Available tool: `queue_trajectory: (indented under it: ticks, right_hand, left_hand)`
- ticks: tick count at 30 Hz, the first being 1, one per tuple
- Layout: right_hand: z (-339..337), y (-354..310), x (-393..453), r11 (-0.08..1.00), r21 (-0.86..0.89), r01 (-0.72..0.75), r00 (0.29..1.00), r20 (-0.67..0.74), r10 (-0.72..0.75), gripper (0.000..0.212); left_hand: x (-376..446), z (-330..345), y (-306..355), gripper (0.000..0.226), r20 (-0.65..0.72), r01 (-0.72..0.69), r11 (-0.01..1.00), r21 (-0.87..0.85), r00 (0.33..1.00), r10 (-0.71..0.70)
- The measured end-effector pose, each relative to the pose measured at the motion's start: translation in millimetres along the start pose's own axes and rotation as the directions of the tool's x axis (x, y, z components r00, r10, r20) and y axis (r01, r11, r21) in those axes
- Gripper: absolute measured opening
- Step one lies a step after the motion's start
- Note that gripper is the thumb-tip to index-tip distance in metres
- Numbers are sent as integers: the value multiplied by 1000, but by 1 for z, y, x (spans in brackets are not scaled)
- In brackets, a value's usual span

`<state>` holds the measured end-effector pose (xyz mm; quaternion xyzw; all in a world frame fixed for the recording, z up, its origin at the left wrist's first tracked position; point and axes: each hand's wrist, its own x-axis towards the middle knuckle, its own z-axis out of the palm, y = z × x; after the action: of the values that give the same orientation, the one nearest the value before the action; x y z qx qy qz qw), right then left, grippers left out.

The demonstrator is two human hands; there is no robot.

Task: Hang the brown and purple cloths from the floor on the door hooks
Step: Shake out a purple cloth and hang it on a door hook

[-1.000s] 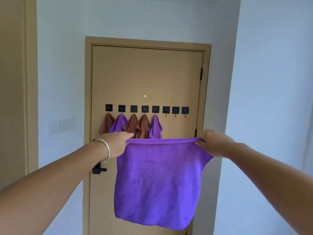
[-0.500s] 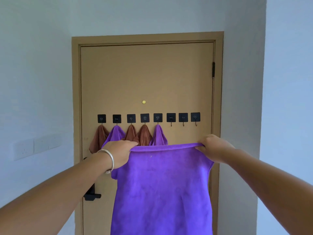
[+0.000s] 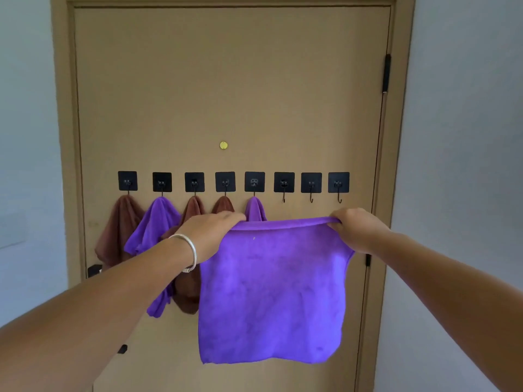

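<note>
1. Purple cloth [image 3: 271, 292], head view: stretched flat before the door [image 3: 226, 80], just below the hook row.
2. Left hand [image 3: 215, 233] and right hand [image 3: 356, 230] each pinch one top corner; this grip likely keeps the top edge taut for hooking.
3. Count: eight hooks. Five are occupied, by three brown and two purple cloths. Three are free, the nearest being the sixth hook [image 3: 283, 198].

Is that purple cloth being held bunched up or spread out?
Spread out. The purple cloth hangs flat, its top edge stretched between the left hand and right hand.
</note>
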<state>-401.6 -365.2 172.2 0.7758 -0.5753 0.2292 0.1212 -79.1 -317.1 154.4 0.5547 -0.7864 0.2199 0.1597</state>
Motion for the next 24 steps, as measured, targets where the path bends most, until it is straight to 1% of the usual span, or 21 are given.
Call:
queue_trajectory:
  ticks: [1,2,3,4,5,6,7,8,9,10,12,13,15,16,17,18,19,21,22,23,24]
  right_hand:
    - [6,1,9,1000,7,-21,1000,-9,21,27]
    - [12,2,19,999,13,-41,999,-17,41,27]
    - [18,3,29,998,17,-60,998,-24,60,27]
    - [22,5,40,997,22,-74,997,-33,75,27]
    - [25,6,51,996,28,-83,995,-43,84,27]
    - [28,6,61,996,31,-89,994,-54,90,26]
    - [31,6,71,995,30,-92,993,-65,94,26]
    - [35,5,81,995,30,-93,992,-77,95,25]
    - [39,4,91,995,32,-95,991,-89,97,25]
    - [42,4,100,995,31,-96,990,-98,99,26]
    - [49,2,114,996,14,-93,990,-103,93,30]
    - [52,1,120,997,11,-82,991,-109,82,35]
    - [56,1,129,999,14,-43,991,-128,44,50]
    - [56,2,134,1000,0,-7,990,-141,7,55]
    - [55,3,139,999,-31,38,987,-153,-43,56]
    - [53,4,143,993,-75,92,982,-161,-104,54]
    - [51,6,147,980,-127,155,971,-161,-175,53]
    - [49,13,157,933,-237,271,941,-140,-309,48]
    - [49,18,161,913,-283,293,933,-126,-338,46]
    - [50,23,166,905,-313,287,934,-118,-337,46]
    - [51,28,171,908,-324,265,942,-114,-316,51]
  left_hand:
    - [10,6,-6,86,22,-61,997,39,998,61]
    - [21,13,-13,90,44,-125,987,97,992,121]
    - [34,20,-20,84,69,-178,972,154,983,169]
    - [47,25,-27,71,92,-250,953,172,967,237]
    - [60,28,-32,64,90,-333,924,186,943,321]
    - [72,32,-36,63,72,-420,874,244,907,415]
    - [86,39,-40,59,72,-427,860,280,902,425]
    - [96,44,-42,52,107,-404,879,253,915,389]
    - [106,47,-42,42,170,-335,921,198,937,304]
    - [116,49,-42,34,162,-301,927,225,949,269]
    - [131,54,-42,37,100,-236,953,188,970,221]
    - [138,60,-43,36,46,-201,973,114,979,197]
    - [152,69,-43,21,-35,-149,989,-18,988,149]
    - [159,72,-44,15,-106,-130,988,-89,987,120]
    - [165,75,-46,14,-169,-121,981,-150,981,95]
    - [172,78,-48,15,-207,-117,974,-195,975,76]
    - [179,79,-50,15,-218,-117,961,-250,974,62]
    - [191,82,-52,21,-189,-126,921,-369,980,59]
    - [197,84,-53,29,-166,-127,907,-401,984,64]
    - [203,85,-52,38,-146,-123,911,-394,987,70]
    - [209,87,-52,45,-131,-111,931,-347,989,68]
